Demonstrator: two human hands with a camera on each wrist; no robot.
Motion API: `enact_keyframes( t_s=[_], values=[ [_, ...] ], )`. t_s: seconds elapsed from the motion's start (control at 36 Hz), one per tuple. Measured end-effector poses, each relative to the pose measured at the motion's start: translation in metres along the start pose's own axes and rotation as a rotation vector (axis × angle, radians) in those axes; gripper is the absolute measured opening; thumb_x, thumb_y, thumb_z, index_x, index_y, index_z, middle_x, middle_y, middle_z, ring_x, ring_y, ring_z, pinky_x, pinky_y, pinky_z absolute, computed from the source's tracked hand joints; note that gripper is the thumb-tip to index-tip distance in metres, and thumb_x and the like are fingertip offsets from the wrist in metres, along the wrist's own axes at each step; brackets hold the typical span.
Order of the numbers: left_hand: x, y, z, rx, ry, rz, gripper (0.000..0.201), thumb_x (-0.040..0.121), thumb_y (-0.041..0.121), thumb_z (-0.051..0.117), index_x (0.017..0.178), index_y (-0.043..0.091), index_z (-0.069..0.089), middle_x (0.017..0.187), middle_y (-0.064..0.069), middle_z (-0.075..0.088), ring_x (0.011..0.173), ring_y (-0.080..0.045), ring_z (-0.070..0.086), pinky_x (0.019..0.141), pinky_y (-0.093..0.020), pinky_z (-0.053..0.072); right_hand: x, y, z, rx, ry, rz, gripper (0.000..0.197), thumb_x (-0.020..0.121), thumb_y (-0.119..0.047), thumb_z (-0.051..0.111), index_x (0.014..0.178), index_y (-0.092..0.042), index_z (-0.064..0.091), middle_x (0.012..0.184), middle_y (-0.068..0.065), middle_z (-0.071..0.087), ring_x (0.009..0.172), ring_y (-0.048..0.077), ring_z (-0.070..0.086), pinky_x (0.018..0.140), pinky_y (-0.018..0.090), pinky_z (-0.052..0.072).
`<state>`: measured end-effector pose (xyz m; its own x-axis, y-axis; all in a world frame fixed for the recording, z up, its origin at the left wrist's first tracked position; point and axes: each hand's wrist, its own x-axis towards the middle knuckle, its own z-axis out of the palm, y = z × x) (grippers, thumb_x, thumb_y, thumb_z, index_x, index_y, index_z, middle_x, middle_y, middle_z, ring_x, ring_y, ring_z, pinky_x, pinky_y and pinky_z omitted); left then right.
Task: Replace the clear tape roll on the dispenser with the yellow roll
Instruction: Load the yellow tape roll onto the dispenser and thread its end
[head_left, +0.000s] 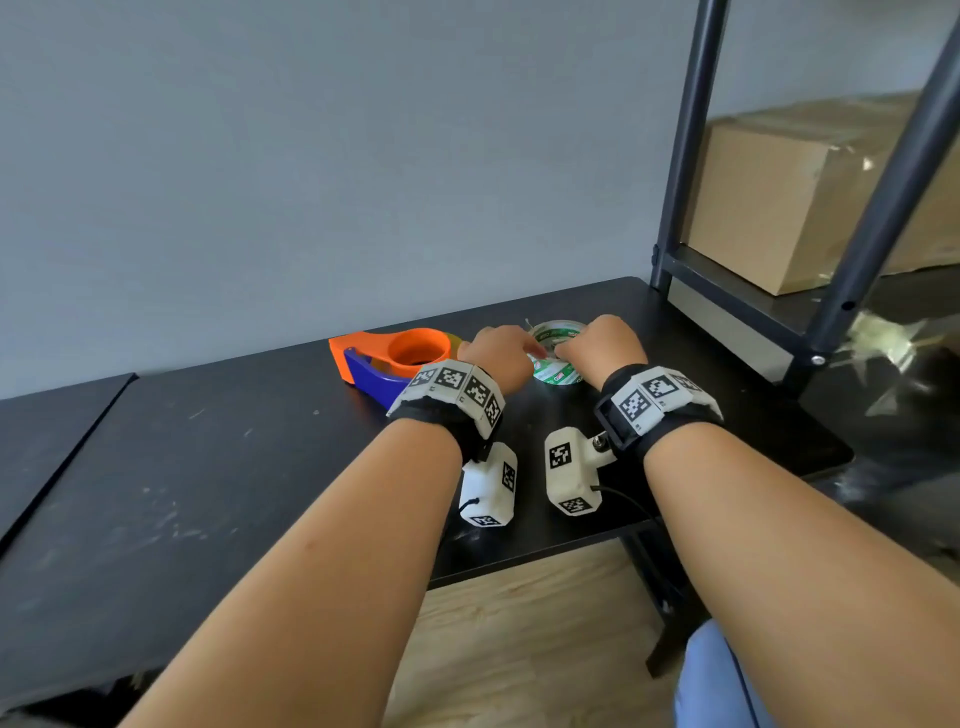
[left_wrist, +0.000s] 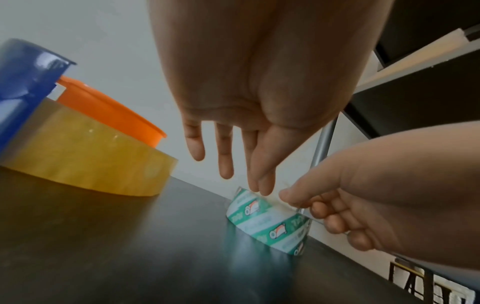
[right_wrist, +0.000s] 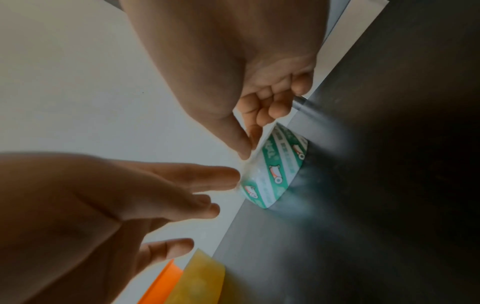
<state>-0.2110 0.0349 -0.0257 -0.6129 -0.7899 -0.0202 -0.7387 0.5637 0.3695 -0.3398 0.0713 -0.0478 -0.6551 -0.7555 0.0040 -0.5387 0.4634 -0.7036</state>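
The clear tape roll, with a green-and-white printed core, lies flat on the black table near the wall. My left hand reaches over it with straight fingers, their tips touching the roll's top edge. My right hand pinches the loose clear tape end between thumb and forefinger just above the roll. To the left lies the orange-and-blue dispenser with the yellow roll sitting on its orange hub.
A grey wall runs close behind the table. A dark metal shelf frame stands at the right rear corner, with a cardboard box on its shelf. A second black tabletop adjoins on the left.
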Motion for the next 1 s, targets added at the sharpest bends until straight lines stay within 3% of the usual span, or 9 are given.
enact_keyframes(
  t_s=[0.19, 0.33, 0.47, 0.61, 0.69, 0.78, 0.89, 0.94, 1.0],
  values=[
    [0.003, -0.001, 0.004, -0.008, -0.046, -0.007, 0.055, 0.083, -0.001, 0.042, 0.128, 0.027, 0.060, 0.145, -0.002, 0.046, 0.136, -0.025, 0.039, 0.113, -0.045, 0.032, 0.002, 0.003, 0.004, 0.003, 0.009, 0.018, 0.040, 0.078, -0.030, 0.071, 0.109, -0.006, 0.064, 0.107, 0.013, 0.070, 0.095, 0.031, 0.068, 0.084, 0.038, 0.055],
    [-0.001, -0.003, 0.002, -0.034, -0.076, 0.015, 0.061, 0.082, -0.004, 0.039, 0.134, 0.023, 0.057, 0.147, -0.001, 0.044, 0.139, -0.024, 0.037, 0.116, -0.046, 0.027, 0.005, 0.006, 0.002, 0.134, 0.014, 0.064, 0.058, 0.079, -0.022, 0.074, 0.127, -0.006, 0.047, 0.123, 0.012, 0.062, 0.111, 0.030, 0.062, 0.081, 0.035, 0.046],
    [-0.012, 0.001, -0.006, -0.089, -0.096, 0.006, 0.059, 0.090, -0.010, 0.031, 0.141, 0.014, 0.049, 0.151, -0.006, 0.041, 0.142, -0.022, 0.035, 0.117, -0.032, 0.026, 0.003, 0.005, 0.004, 0.092, 0.001, 0.052, 0.051, 0.081, -0.023, 0.071, 0.125, -0.007, 0.051, 0.121, 0.012, 0.063, 0.105, 0.029, 0.064, 0.074, 0.033, 0.044],
    [-0.021, -0.004, -0.018, -0.134, -0.007, -0.060, 0.059, 0.090, -0.009, 0.030, 0.138, 0.018, 0.051, 0.150, -0.009, 0.043, 0.129, -0.030, 0.051, 0.102, -0.037, 0.044, -0.003, 0.001, 0.001, 0.100, 0.026, 0.018, 0.041, 0.087, -0.020, 0.059, 0.124, -0.005, 0.051, 0.123, 0.015, 0.062, 0.109, 0.031, 0.062, 0.077, 0.033, 0.045],
    [-0.024, -0.014, -0.027, -0.165, 0.106, -0.110, 0.056, 0.089, -0.008, 0.034, 0.134, 0.016, 0.056, 0.146, -0.008, 0.048, 0.132, -0.026, 0.048, 0.107, -0.033, 0.040, -0.008, -0.005, 0.002, 0.111, 0.078, -0.027, 0.035, 0.090, -0.014, 0.050, 0.123, -0.004, 0.055, 0.125, 0.017, 0.060, 0.112, 0.033, 0.060, 0.078, 0.031, 0.041],
    [-0.026, -0.028, -0.037, -0.164, 0.159, -0.192, 0.053, 0.088, -0.005, 0.037, 0.130, 0.017, 0.059, 0.141, -0.008, 0.053, 0.130, -0.027, 0.049, 0.108, -0.038, 0.040, -0.017, -0.019, 0.003, 0.126, 0.076, -0.113, 0.032, 0.091, -0.009, 0.045, 0.118, -0.004, 0.060, 0.123, 0.016, 0.062, 0.111, 0.033, 0.059, 0.080, 0.031, 0.042],
    [-0.031, -0.051, -0.045, -0.084, 0.287, -0.320, 0.045, 0.087, 0.007, 0.044, 0.122, 0.026, 0.064, 0.130, -0.009, 0.059, 0.118, -0.029, 0.055, 0.099, -0.042, 0.048, -0.029, -0.038, 0.010, 0.043, -0.025, -0.195, 0.038, 0.090, -0.005, 0.043, 0.121, -0.014, 0.063, 0.128, 0.006, 0.063, 0.118, 0.029, 0.057, 0.095, 0.030, 0.042],
    [-0.035, -0.063, -0.047, -0.015, 0.309, -0.371, 0.041, 0.089, 0.010, 0.044, 0.121, 0.023, 0.065, 0.127, -0.011, 0.059, 0.118, -0.030, 0.053, 0.098, -0.040, 0.048, -0.033, -0.046, 0.017, 0.041, -0.108, -0.218, 0.042, 0.091, -0.006, 0.041, 0.127, -0.017, 0.059, 0.134, 0.003, 0.059, 0.122, 0.026, 0.056, 0.091, 0.027, 0.039],
    [-0.040, -0.073, -0.049, 0.028, 0.333, -0.408, 0.038, 0.090, 0.012, 0.043, 0.121, 0.019, 0.065, 0.126, -0.012, 0.058, 0.119, -0.032, 0.049, 0.097, -0.036, 0.045, -0.037, -0.054, 0.025, 0.041, -0.193, -0.260, 0.045, 0.092, -0.004, 0.040, 0.133, -0.015, 0.055, 0.141, 0.006, 0.055, 0.127, 0.026, 0.052, 0.097, 0.031, 0.040]
  ],
)
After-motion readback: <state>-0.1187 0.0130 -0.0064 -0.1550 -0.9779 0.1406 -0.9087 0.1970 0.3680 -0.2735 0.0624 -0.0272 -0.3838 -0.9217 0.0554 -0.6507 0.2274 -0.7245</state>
